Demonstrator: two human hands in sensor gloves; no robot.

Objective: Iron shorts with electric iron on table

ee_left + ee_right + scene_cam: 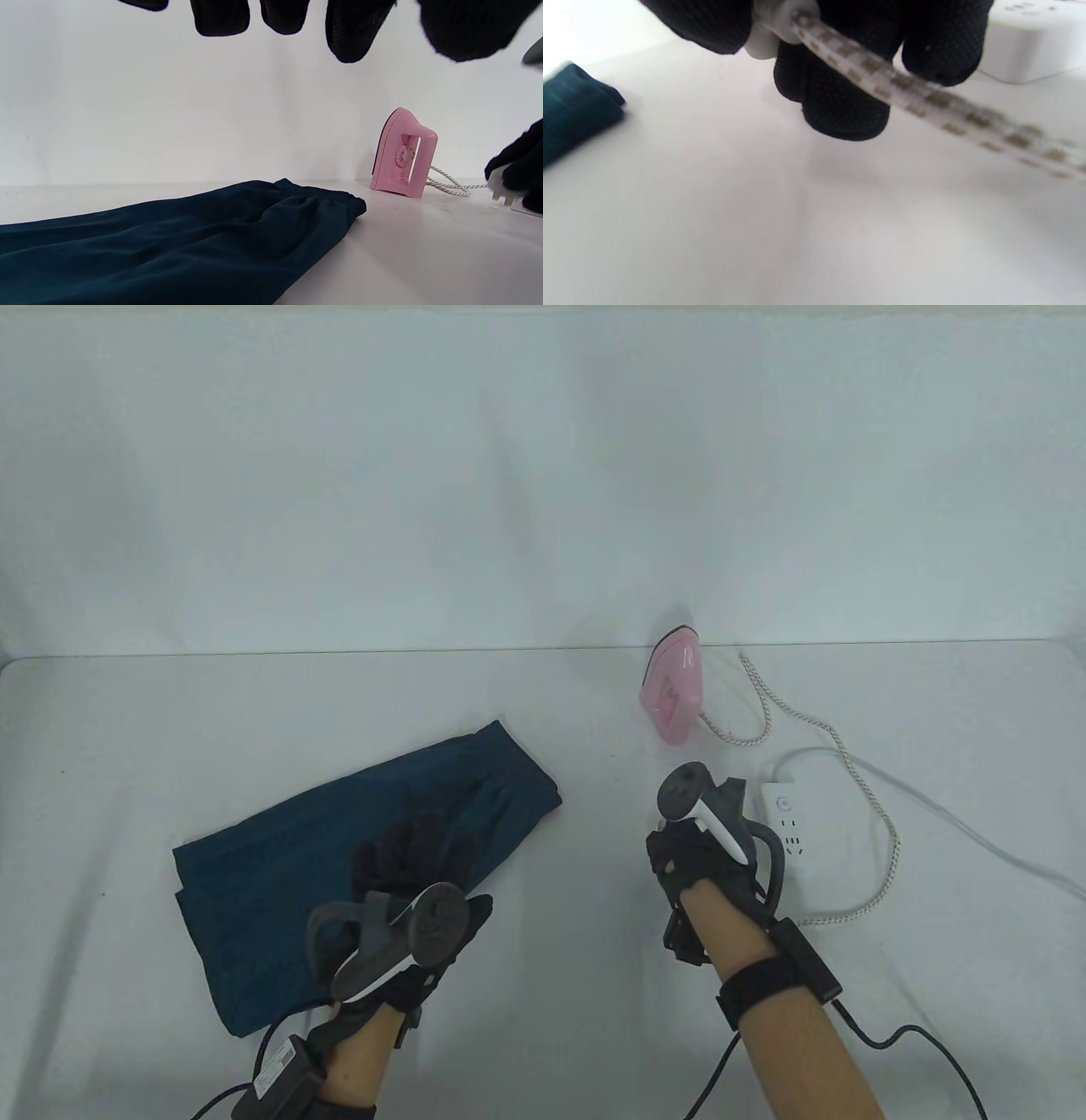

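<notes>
Dark blue shorts [280, 865] lie flat on the white table, left of centre; they also show in the left wrist view [191, 245]. A pink electric iron [673, 691] stands upright on its heel near the table's back edge, and shows in the left wrist view [403, 154]. Its braided cord [865, 789] loops on the right. My left hand [416, 853] is over the shorts with fingers [352, 29] spread, holding nothing. My right hand [687, 861] grips the cord's white plug [772, 29], beside the power strip. The plug's prongs [502, 192] show in the left wrist view.
A white power strip [785, 823] lies just right of my right hand, with its own grey cable [976, 836] running off to the right. It also shows in the right wrist view [1031, 42]. A white backdrop rises behind the table's far edge.
</notes>
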